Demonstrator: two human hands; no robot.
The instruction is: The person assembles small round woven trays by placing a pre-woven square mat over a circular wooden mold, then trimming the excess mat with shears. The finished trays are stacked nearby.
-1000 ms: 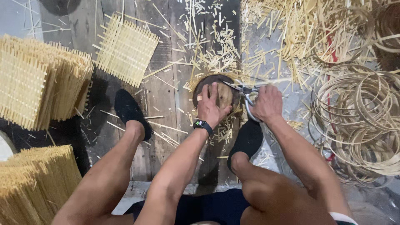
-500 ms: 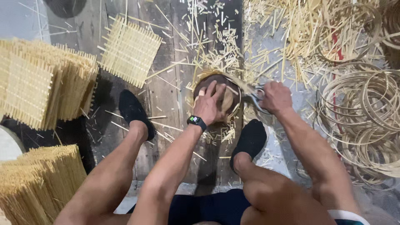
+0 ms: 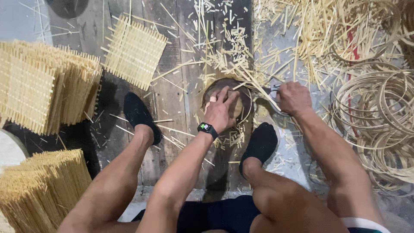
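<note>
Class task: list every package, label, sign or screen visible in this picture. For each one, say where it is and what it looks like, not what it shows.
Smartwatch screen: on the wrist of the left hand, which presses on a round woven piece; small rounded rectangle, dark face with tiny coloured marks, black strap.
No packages, labels or signs in view.

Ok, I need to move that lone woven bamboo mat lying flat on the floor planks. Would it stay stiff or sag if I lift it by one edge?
The woven bamboo mat is an open lattice of thin slats, so it is probably light and fairly stiff, with slight flex. Loose slat ends stick out along its edges, so they may snag or slip out. Lying flat, it should slide rather than roll.
</note>
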